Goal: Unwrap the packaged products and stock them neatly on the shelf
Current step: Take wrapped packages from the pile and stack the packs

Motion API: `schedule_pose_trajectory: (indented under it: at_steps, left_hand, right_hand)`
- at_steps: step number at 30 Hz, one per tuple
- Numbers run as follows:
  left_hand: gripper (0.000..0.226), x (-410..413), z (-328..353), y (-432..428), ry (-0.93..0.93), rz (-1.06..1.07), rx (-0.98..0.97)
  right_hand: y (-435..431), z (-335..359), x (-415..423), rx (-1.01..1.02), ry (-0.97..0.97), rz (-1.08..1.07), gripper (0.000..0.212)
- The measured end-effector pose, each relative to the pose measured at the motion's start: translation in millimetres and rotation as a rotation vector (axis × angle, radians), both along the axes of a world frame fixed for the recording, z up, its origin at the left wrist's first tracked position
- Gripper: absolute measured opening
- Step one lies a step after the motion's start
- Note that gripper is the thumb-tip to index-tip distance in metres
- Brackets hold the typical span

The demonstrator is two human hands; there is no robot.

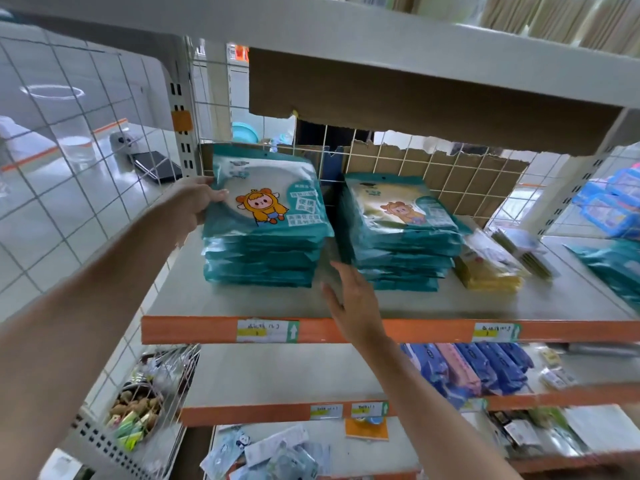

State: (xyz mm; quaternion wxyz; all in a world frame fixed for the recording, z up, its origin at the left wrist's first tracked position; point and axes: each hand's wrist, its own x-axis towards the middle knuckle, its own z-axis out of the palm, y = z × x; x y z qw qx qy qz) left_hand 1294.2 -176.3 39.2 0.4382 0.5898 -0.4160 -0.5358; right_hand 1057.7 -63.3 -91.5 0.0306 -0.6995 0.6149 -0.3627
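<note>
Top pouch [266, 199] hides fingers of the left hand [192, 206]; price labels [267, 330] unreadable.

Shelving unit [585, 174], pale grey steel. You face its middle shelf [242, 299], fronted by an orange edge strip [207, 329] that carries price labels [266, 330]. Above you is an upper shelf [311, 26], and below a lower shelf [277, 372] with the same orange edging.

Left upright [180, 147]: slotted post with one orange clip [181, 121].

Side panel [69, 174], on your left: white wire grid.

Rear panel [398, 150]: white wire grid backed by torn brown cardboard [433, 174]. A larger cardboard sheet [415, 98] hangs beneath the upper shelf.

Floor [52, 216], seen through the side grid: glossy white tiles, one orange stripe [45, 152], and the reflection of a ring-shaped lamp [52, 92].

Light: bright, even, cool.
</note>
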Motion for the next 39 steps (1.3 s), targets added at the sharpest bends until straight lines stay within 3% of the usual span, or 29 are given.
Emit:
schedule_pose_trajectory:
  at_steps: [5,13,16,19,21,24,33,39]
  left_hand:
    - [0.041,0,-7,-12,-0.118,0.018,0.029]
    - [0.042,-1,-21,-14,-0.353,0.026,-0.205]
    - [0.048,0,-27,-3,-0.611,-0.082,-0.434]
    - [0.064,1,-31,9,-0.849,-0.352,-0.653]
    - [0.074,-4,-33,15,-1.023,-0.520,-0.694]
    - [0.075,-10,-43,15,-1.249,-0.592,-0.644]
    - [0.075,-12,-57,14,-1.323,-0.518,-0.635]
    - [0.073,-10,-59,12,-1.362,-0.494,-0.668]
  right_hand:
    - [-10,-20,6,-0.021,0.128,-0.087,0.047]
    - [-18,-30,7,-0.122,0.240,-0.211,0.043]
    - [-18,-32,7,-0.128,0.256,-0.218,0.044]
    - [-19,-34,7,-0.136,0.270,-0.225,0.044]
    - [-20,-35,7,-0.135,0.274,-0.229,0.045]
    - [-20,-35,7,-0.129,0.268,-0.236,0.047]
    - [-18,-32,8,-0.108,0.255,-0.181,0.062]
    - [-17,-32,9,-0.101,0.288,-0.205,0.059]
